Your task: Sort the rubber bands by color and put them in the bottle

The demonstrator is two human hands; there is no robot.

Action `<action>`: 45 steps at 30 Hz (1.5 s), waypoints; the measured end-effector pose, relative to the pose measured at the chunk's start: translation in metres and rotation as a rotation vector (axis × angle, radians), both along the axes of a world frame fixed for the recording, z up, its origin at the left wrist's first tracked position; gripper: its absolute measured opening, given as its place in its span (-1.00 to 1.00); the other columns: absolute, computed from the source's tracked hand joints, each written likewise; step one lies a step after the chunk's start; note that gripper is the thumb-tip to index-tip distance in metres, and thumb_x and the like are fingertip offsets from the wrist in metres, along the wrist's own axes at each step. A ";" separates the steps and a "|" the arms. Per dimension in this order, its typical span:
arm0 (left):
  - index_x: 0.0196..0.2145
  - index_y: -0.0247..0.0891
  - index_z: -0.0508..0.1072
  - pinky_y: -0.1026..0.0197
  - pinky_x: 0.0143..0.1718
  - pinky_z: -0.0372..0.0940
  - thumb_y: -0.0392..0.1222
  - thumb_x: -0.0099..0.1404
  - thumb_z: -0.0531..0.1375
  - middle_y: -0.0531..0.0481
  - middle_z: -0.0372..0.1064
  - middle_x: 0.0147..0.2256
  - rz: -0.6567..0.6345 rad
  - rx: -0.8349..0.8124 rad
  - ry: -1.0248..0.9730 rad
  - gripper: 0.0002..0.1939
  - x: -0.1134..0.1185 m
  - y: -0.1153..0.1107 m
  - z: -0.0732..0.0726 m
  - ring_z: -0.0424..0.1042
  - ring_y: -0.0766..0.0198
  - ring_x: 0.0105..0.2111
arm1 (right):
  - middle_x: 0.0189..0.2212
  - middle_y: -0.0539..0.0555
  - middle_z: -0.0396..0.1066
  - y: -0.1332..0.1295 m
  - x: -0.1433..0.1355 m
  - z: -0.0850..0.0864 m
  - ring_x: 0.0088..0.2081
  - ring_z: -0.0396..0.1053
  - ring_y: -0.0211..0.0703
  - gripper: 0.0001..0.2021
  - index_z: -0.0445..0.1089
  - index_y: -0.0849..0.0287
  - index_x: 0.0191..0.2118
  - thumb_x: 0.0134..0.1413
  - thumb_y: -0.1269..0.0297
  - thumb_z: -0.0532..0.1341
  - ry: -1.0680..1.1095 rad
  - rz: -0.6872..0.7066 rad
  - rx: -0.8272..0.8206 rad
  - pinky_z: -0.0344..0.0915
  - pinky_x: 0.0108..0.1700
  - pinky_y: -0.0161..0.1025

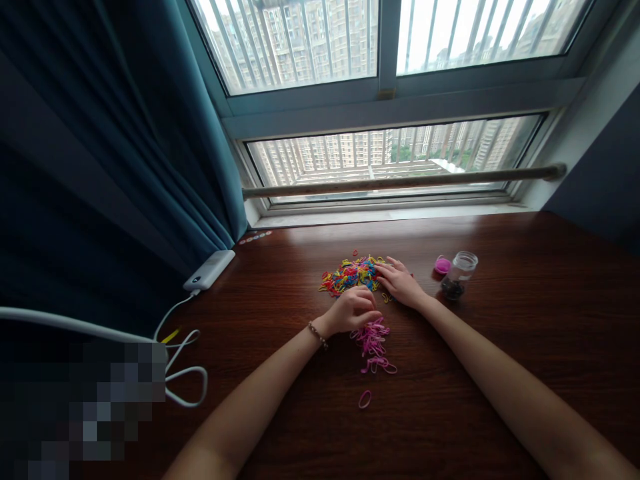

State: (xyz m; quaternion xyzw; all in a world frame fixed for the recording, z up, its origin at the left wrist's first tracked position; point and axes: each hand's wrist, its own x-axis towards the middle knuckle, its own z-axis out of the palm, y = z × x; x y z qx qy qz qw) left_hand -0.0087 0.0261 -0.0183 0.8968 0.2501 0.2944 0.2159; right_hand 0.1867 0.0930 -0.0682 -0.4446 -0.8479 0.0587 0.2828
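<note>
A heap of small mixed-colour elastic bands (pixel 347 275) lies on the dark wooden table (pixel 525 313). My right hand (pixel 400 281) rests flat at the heap's right edge, fingers spread and touching the bands. My left hand (pixel 353 311) is curled just in front of the heap, fingertips pinched together over a separate pile of pink bands (pixel 374 340). Whether a band is between those fingertips is hidden. One pink band (pixel 365 399) lies alone nearer to me.
A small clear jar (pixel 458 275) with dark contents stands right of my right hand, its pink lid (pixel 443 265) beside it. A white power bank (pixel 209 269) with white cables (pixel 183 373) lies at the left table edge by a teal curtain (pixel 150 133). A window runs behind.
</note>
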 end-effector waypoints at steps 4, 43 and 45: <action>-0.52 -0.26 0.39 0.17 -0.21 0.21 -0.16 0.25 0.02 -0.06 0.36 -0.43 0.368 0.082 -0.115 -0.74 -0.023 0.026 -0.003 0.32 0.25 -0.35 | 0.03 0.04 0.24 0.001 -0.001 -0.002 0.11 -0.01 0.08 -0.65 0.28 0.07 0.00 0.13 0.13 0.00 -0.053 -0.065 0.003 -0.12 0.13 0.12; -0.32 -0.27 0.40 0.18 -0.19 0.31 -0.26 0.15 0.10 -0.05 0.38 -0.30 0.647 -0.021 -0.309 -0.86 -0.062 0.065 -0.034 0.38 0.26 -0.27 | -0.41 0.06 0.42 -0.017 0.003 0.035 -0.41 0.37 -0.22 -0.63 0.42 0.23 -0.23 -0.27 0.21 0.32 0.941 0.179 -0.705 0.31 -0.35 -0.27; -0.37 -0.29 0.40 0.20 -0.26 0.34 -0.21 0.13 0.12 -0.04 0.39 -0.36 0.674 -0.080 -0.359 -0.88 -0.062 0.066 -0.037 0.40 0.27 -0.33 | -0.49 0.05 0.41 -0.023 0.000 0.041 -0.48 0.35 -0.26 -0.71 0.44 0.28 -0.35 -0.29 0.23 0.32 0.822 0.304 -0.850 0.29 -0.42 -0.32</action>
